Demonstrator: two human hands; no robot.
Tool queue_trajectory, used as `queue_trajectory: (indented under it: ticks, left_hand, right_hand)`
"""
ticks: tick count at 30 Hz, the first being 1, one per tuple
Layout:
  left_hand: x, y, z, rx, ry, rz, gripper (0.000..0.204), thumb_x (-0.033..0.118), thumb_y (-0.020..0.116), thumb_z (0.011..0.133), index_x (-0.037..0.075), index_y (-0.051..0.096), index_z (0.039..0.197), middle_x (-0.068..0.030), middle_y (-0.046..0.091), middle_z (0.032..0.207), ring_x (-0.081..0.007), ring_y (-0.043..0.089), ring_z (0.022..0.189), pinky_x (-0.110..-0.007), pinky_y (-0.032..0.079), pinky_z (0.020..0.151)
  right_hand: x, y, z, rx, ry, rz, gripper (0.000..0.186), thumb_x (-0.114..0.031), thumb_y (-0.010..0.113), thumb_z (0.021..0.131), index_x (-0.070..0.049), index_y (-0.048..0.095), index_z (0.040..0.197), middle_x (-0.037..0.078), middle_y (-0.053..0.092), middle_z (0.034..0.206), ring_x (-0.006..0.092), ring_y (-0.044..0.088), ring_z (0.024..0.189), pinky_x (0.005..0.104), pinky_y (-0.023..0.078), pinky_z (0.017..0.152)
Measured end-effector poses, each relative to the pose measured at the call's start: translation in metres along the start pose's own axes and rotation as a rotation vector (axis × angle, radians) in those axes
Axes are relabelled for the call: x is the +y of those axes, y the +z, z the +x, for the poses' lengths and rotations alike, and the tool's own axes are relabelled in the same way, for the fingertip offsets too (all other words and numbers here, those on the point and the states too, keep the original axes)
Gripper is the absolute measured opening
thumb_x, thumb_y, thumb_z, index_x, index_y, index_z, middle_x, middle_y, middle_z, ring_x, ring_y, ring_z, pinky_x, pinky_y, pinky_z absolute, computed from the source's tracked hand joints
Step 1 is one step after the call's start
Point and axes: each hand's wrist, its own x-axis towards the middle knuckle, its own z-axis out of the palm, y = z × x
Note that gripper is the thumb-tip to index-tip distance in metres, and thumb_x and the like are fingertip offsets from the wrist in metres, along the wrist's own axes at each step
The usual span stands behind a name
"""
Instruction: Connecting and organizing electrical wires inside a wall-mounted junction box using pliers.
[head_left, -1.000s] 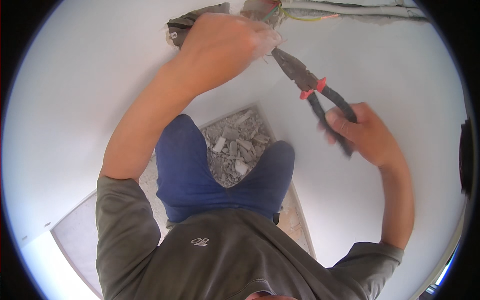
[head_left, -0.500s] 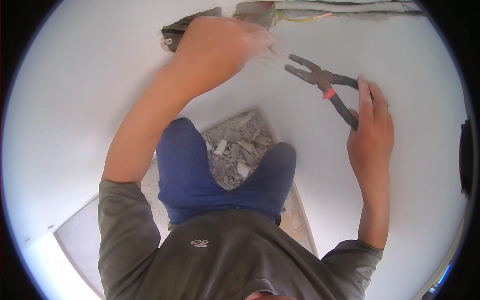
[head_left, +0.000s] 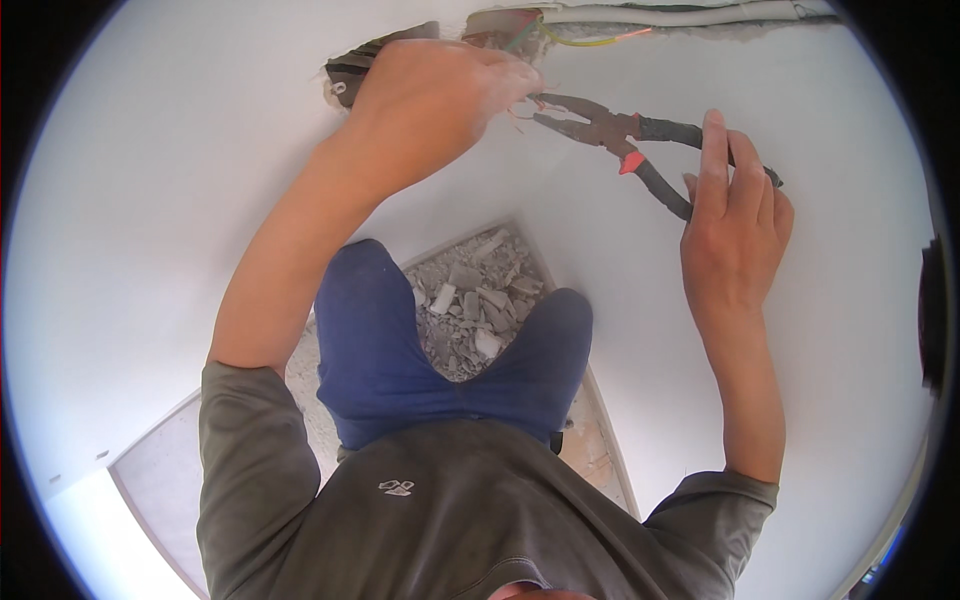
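My left hand point(head_left: 445, 95) is raised to the wall in front of a dark opening point(head_left: 345, 78), its fingers pinched together on thin wires. Bare copper ends point(head_left: 522, 112) stick out beside the fingertips. My right hand point(head_left: 738, 215) grips the combination pliers point(head_left: 608, 130) by their black-wrapped handles, one of which has a red band. The jaws stand apart, with the upper tip close to the copper ends; whether it touches them I cannot tell. A yellow-green wire point(head_left: 585, 42) with a bared copper end hangs from a second recess point(head_left: 500, 28).
A white conduit point(head_left: 680, 15) runs in a chase along the top of the white wall point(head_left: 850, 250). Broken rubble point(head_left: 475, 300) lies on the floor between my knees. A dark object point(head_left: 932, 315) shows at the far right edge.
The pliers have moved left and slightly up, bringing their jaws to the copper ends by my left fingertips. My right hand moved with them; the left has barely shifted.
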Motion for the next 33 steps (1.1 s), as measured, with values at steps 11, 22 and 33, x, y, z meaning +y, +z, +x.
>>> queue_trajectory:
  ticks: [11, 22, 33]
  left_hand:
    - [0.0, 0.004, -0.001, 0.016, 0.022, 0.019, 0.026, 0.008, 0.06, 0.087, 0.014, 0.076, 0.107, 0.0009, 0.076, 0.099, -0.0214, 0.073, 0.088, -0.036, 0.057, 0.068]
    - [0.0, 0.006, -0.003, 0.075, 0.055, 0.001, 0.033, -0.003, 0.067, 0.078, 0.016, 0.072, 0.103, -0.0017, 0.076, 0.095, -0.0239, 0.074, 0.084, -0.035, 0.058, 0.062]
    - [-0.002, 0.006, -0.004, 0.071, 0.086, -0.022, 0.037, -0.007, 0.067, 0.072, 0.015, 0.073, 0.102, -0.0022, 0.077, 0.095, -0.024, 0.074, 0.083, -0.035, 0.058, 0.062]
  right_hand:
    - [0.007, -0.002, 0.004, -0.04, -0.063, 0.114, 0.033, -0.015, 0.072, 0.091, -0.008, 0.064, 0.122, 0.005, 0.065, 0.101, 0.0184, 0.06, 0.074, 0.0328, 0.044, 0.072]
    - [-0.026, 0.03, -0.037, -1.562, 0.738, 2.401, 0.049, -0.038, 0.066, 0.098, 0.008, 0.066, 0.115, 0.016, 0.069, 0.099, 0.0115, 0.056, 0.068, 0.0266, 0.043, 0.057]
    - [-0.024, -0.006, -0.032, -1.032, 0.578, 1.758, 0.051, -0.03, 0.064, 0.102, -0.002, 0.055, 0.144, 0.009, 0.068, 0.104, 0.0173, 0.059, 0.085, 0.0322, 0.049, 0.081]
